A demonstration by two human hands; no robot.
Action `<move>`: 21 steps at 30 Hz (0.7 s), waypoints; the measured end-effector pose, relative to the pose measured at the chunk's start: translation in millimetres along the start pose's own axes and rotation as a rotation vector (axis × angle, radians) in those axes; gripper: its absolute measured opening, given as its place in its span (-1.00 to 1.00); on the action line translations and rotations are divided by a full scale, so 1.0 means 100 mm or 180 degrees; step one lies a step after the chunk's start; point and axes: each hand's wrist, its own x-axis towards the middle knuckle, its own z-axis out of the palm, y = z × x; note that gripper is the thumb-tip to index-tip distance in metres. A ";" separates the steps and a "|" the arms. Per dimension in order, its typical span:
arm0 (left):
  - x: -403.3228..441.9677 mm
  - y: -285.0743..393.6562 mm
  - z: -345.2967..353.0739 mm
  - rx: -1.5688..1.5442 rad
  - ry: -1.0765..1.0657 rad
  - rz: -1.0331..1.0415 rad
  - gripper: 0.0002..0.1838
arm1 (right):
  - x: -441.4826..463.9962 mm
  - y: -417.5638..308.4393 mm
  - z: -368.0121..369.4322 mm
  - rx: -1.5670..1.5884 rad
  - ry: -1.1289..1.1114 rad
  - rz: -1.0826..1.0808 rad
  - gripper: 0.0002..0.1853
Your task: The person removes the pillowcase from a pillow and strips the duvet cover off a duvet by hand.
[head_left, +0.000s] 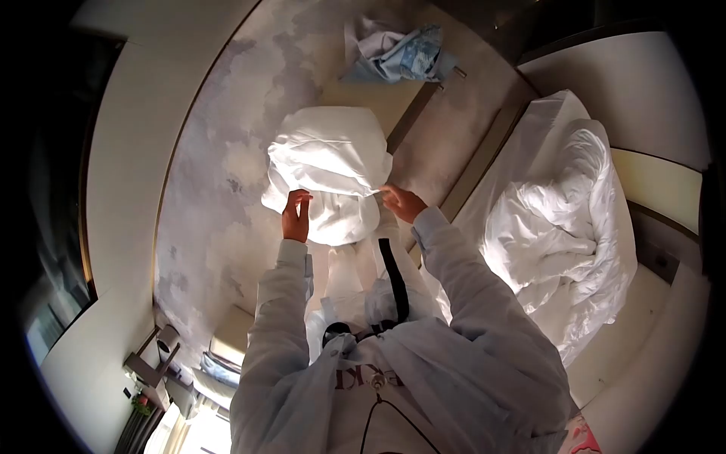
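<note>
A puffy white bundle of cloth (329, 147), pillow-like in shape, is in front of me, above my legs. A loose edge of its fabric stretches between my two hands. My right hand (402, 202) is closed, pinching a corner of that edge between thumb and fingers. At the other end, my left hand (296, 216) has its fingers bent against the same edge and appears to grip it. Below the edge, more white cloth bulges out. Whether a pillow is inside cannot be made out.
To the right, a bed (469, 204) carries a crumpled white duvet (556, 219). A pile of blue and grey cloth (401, 53) lies beyond the bundle. Patterned grey carpet (219, 159) covers the floor. Furniture and a bright window (200, 431) show at lower left.
</note>
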 end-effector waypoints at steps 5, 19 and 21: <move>-0.14 0.04 0.14 -0.0805 -0.0055 -0.0034 -0.86 | -0.14 -0.82 -0.41 0.1053 0.0188 -0.0751 -0.75; -0.63 0.82 0.48 -0.1282 -0.1648 0.0281 -0.66 | -3.67 -3.23 0.26 0.2687 0.1345 -0.4628 -0.82; -0.88 0.86 0.60 -0.1049 -0.2247 0.0208 -0.66 | -3.98 -3.16 0.43 0.2258 0.1675 -0.4825 -0.82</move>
